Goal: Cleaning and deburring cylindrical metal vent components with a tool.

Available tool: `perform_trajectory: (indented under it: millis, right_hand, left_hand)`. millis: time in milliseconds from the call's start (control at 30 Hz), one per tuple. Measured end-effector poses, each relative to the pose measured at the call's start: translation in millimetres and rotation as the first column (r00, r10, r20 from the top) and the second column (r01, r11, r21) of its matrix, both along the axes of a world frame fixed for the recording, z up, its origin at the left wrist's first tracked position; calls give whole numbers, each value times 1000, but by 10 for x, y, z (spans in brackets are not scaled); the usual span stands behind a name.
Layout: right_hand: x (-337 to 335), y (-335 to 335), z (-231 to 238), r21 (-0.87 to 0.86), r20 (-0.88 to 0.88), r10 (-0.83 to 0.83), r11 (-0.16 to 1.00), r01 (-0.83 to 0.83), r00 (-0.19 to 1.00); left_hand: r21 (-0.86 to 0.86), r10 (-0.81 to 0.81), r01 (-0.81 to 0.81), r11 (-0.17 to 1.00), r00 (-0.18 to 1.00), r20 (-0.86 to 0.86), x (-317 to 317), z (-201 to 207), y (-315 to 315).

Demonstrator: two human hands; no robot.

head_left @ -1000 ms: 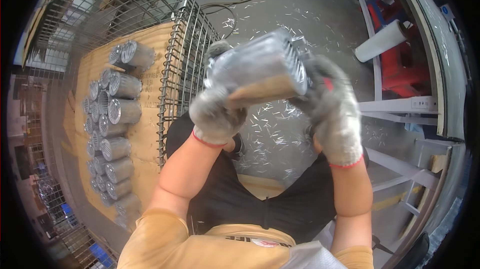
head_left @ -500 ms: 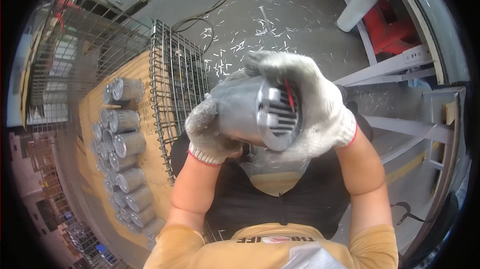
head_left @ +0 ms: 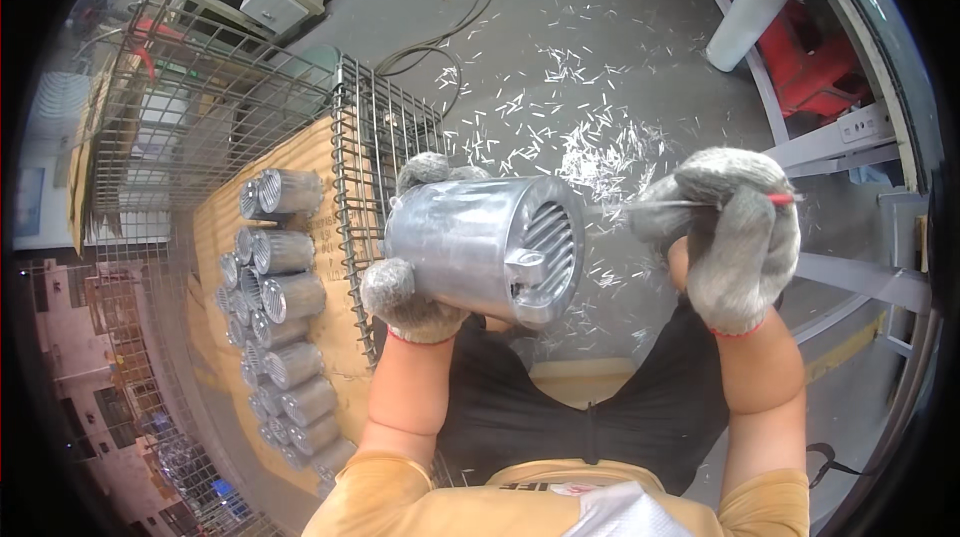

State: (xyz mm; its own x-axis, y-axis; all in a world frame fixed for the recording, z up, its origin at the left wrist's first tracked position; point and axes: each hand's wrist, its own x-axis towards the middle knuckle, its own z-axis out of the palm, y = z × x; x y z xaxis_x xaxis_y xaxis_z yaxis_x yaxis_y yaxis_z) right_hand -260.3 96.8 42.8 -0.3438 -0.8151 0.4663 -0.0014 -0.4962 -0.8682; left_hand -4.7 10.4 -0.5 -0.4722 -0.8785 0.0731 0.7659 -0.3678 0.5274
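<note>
My left hand (head_left: 405,282), in a grey-white knit glove, is closed round the rear of a silver cylindrical metal housing (head_left: 455,242). The housing lies on its side in the air above my lap, its slotted end face turned right. A small lug sticks out at the lower part of that face. To the right, my gloved right hand (head_left: 740,237) grips a thin metal tool (head_left: 665,205) with a red end. The tool's shaft points left at the slotted end, with its tip close to the opening; whether they touch I cannot tell.
At left, a wire mesh cage (head_left: 350,157) holds several similar housings (head_left: 295,297) stacked on a cardboard sheet (head_left: 335,337). White slivers (head_left: 610,152) litter the grey floor. A white roll (head_left: 750,12), red stools (head_left: 810,67) and a pale metal frame (head_left: 860,277) stand on the right.
My right hand has moved right, off the housing's slotted end, and the thin tool now shows along its shaft. The housing has turned so that its side faces me more.
</note>
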Motion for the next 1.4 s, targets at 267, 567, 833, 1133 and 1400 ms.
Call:
perform_trajectory:
  millis: [267,567,833,1133,1400]
  right_hand:
    - [-85,-168,79,-156,-484,81,972,-177,871]
    - [44,-99,65,133,142,132,979,-152,981]
    - [-116,-161,191,-160,-593,135,946,-281,793]
    - [35,-118,51,128,269,196,963,-237,943]
    - [1,-113,97,-114,-428,232,945,-306,874]
  left_hand:
    - [-114,-20,31,993,995,100,-60,28,-15]
    - [-6,61,-61,998,992,107,-6,-112,-3]
    - [-152,63,-47,987,993,100,-76,59,-50]
    - [-116,32,-17,993,991,130,-85,3,-24]
    - [-135,-6,31,990,983,184,-79,7,-39]
